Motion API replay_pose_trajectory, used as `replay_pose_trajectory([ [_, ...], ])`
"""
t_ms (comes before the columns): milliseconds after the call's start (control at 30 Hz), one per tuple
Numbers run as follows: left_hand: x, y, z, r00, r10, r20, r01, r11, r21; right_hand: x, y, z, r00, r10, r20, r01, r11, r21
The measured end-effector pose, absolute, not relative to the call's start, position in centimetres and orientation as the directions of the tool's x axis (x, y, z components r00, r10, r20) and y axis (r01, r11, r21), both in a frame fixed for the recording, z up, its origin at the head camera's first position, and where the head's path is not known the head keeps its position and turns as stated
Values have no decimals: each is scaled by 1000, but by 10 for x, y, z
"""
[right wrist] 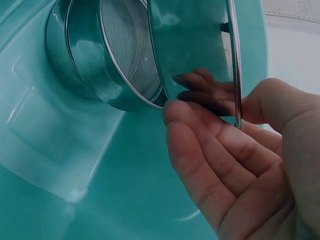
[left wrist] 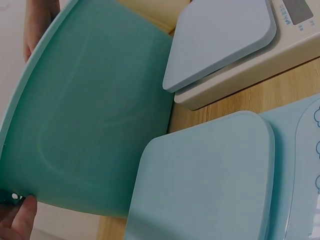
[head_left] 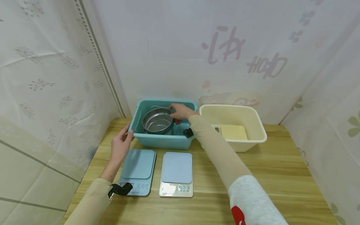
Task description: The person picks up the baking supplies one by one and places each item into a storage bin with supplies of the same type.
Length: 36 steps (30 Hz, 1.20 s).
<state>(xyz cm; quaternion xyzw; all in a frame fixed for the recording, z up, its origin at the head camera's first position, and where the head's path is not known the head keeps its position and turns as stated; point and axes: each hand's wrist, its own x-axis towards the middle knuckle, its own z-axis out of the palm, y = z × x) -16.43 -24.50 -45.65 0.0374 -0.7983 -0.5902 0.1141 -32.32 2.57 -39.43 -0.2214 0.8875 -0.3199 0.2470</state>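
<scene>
We see polished, glossy metal on the nearer sieve (right wrist: 192, 45), its wall bright enough to mirror, and fine wire mesh within the shiny metal of the sieve behind it (right wrist: 87, 60). The teal tub (head_left: 163, 143) and cream tub (head_left: 239, 146) look to us like smooth plastic. We find smooth, matt plates on the blue scale (head_left: 137, 164) and white scale (head_left: 177, 167), grained wood on the table (head_left: 208, 206), and soft cloth on the grey sleeve (head_left: 251, 193).

Teal basin (head_left: 166, 142), silver sieve (head_left: 158, 125), cream basin (head_left: 256, 128), light-blue scale (head_left: 137, 165), wood-grained tabletop (head_left: 211, 207)
</scene>
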Motion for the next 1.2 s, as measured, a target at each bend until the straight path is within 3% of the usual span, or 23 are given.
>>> replay_pose_trajectory([
  [467, -166, -245, -460, -971, -203, 126, 62, 296, 953, -322, 42, -382, -750, -588, -302, -221, 653, -724],
  [1200, -166, -245, -461, -971, -200, 127, 67, 283, 957, -299, 99, -381, -789, -603, -115, -338, 584, -738],
])
